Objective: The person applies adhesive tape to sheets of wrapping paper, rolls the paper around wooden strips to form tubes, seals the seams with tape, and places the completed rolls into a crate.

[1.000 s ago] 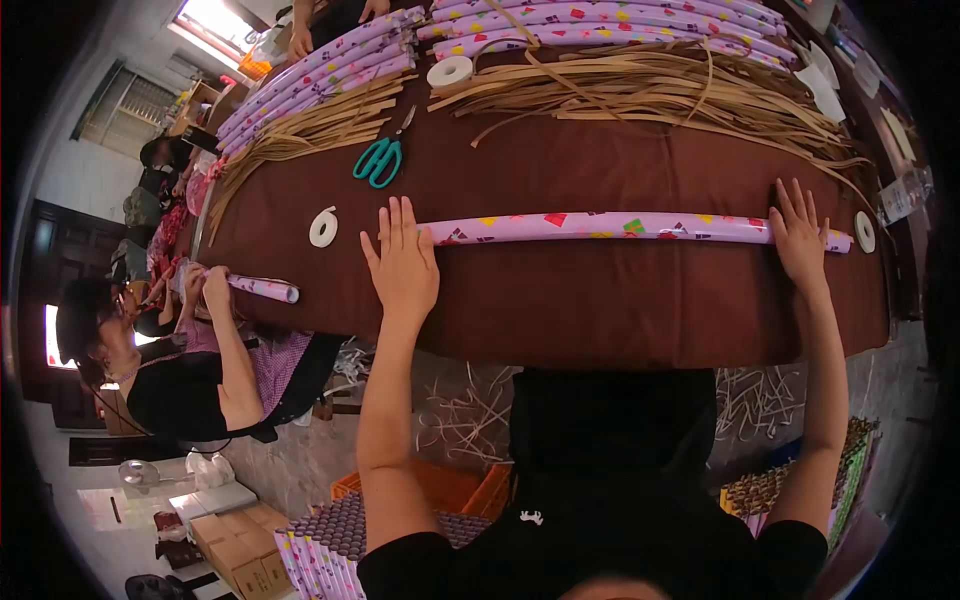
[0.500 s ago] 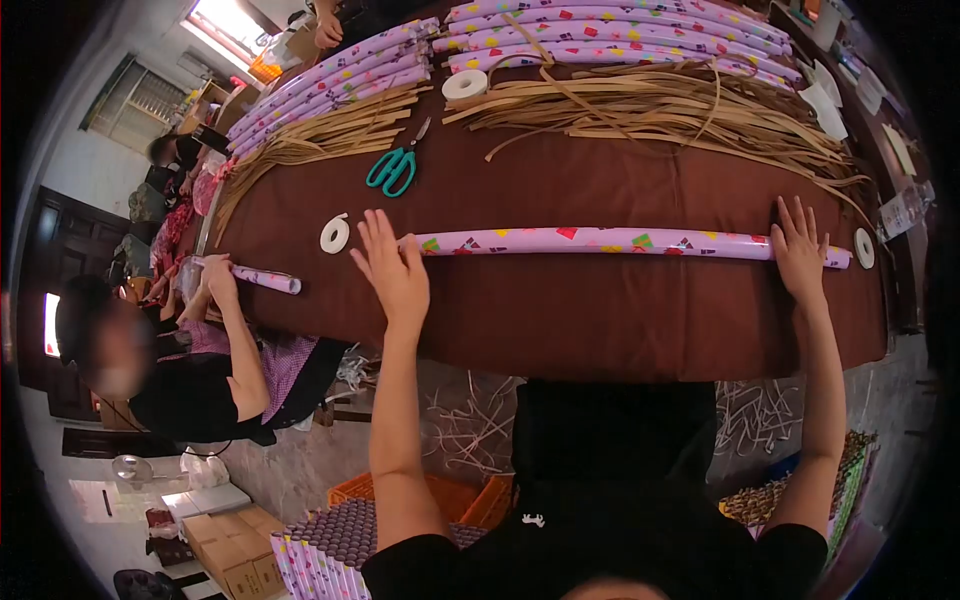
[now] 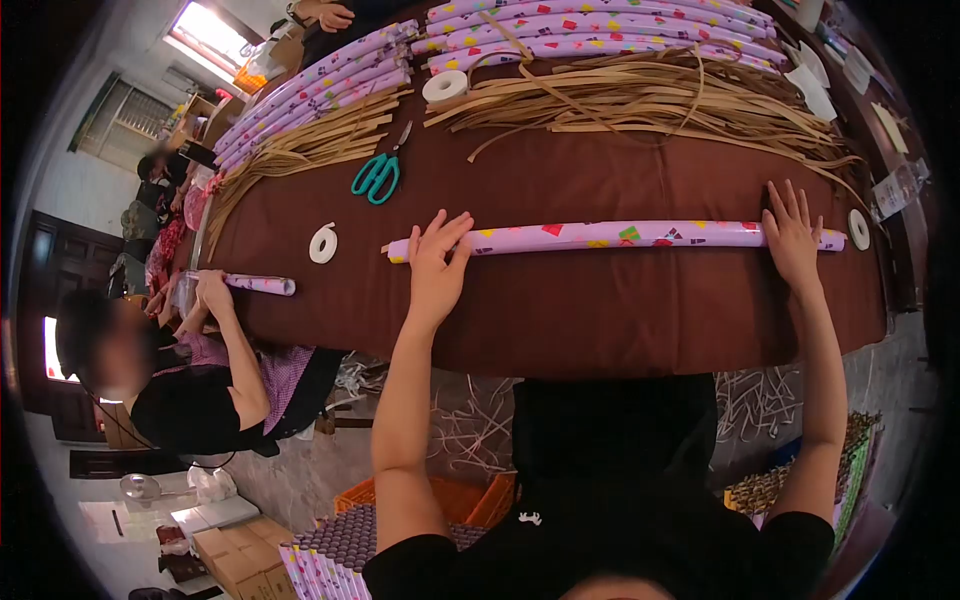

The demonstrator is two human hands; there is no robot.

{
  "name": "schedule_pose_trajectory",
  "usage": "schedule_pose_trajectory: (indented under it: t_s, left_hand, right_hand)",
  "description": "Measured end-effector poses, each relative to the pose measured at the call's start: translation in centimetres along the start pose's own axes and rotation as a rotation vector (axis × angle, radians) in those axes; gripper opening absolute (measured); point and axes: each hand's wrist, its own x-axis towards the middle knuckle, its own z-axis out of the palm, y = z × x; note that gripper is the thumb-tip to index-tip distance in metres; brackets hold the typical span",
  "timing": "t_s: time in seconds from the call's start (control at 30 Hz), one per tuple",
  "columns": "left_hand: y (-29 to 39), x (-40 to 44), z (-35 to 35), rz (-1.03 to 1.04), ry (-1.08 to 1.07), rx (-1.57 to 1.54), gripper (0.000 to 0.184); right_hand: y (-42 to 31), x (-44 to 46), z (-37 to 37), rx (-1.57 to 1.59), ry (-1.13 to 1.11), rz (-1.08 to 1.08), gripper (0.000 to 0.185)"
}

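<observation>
A long roll of lilac wrapping paper (image 3: 600,235) with a colourful printed pattern lies crosswise on the brown tablecloth. My left hand (image 3: 438,272) rests over the roll a little in from its left end, fingers stretched out, palm down. Near the right end my right hand (image 3: 793,245) lies flat across the roll with its fingers spread. Neither hand is wrapped round it. What looks like a thin brown edge pokes out of the roll's left end. Left of it lies a roll of white tape (image 3: 323,243), and a second white tape roll (image 3: 858,229) sits just beyond the right end.
Teal-handled scissors (image 3: 376,178) lie farther back. Behind are bundles of brown strips (image 3: 620,100), another white tape roll (image 3: 445,87) and stacked lilac rolls (image 3: 600,30). At left, a co-worker (image 3: 200,390) handles another lilac roll (image 3: 260,284). Orange crates (image 3: 490,500) stand below.
My left hand has come down and moved right, from beside the roll's left end onto the roll, so that end now shows. My right hand stays on the right end.
</observation>
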Motion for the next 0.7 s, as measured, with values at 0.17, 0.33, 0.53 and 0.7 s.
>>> schedule_pose_trajectory:
  t_s: [0.17, 0.33, 0.53, 0.7]
  left_hand:
    - [-0.2, -0.3, 0.0, 0.058, -0.001, 0.013, 0.032]
    - [-0.4, -0.4, 0.1, 0.073, -0.005, 0.008, 0.036]
    - [0.3, -0.9, -0.3, 0.098, -0.032, 0.019, 0.042]
    - [-0.2, -0.7, -0.9, 0.05, -0.114, -0.163, 0.042]
  right_hand:
    - [0.0, 0.0, 0.0, 0.022, 0.005, 0.0, 0.055]
    - [0.2, -0.1, 0.6, 0.019, 0.045, -0.008, 0.055]
    - [0.2, -0.2, 0.3, 0.025, 0.044, -0.014, 0.054]
    - [0.2, -0.2, 0.3, 0.017, 0.038, -0.009, 0.054]
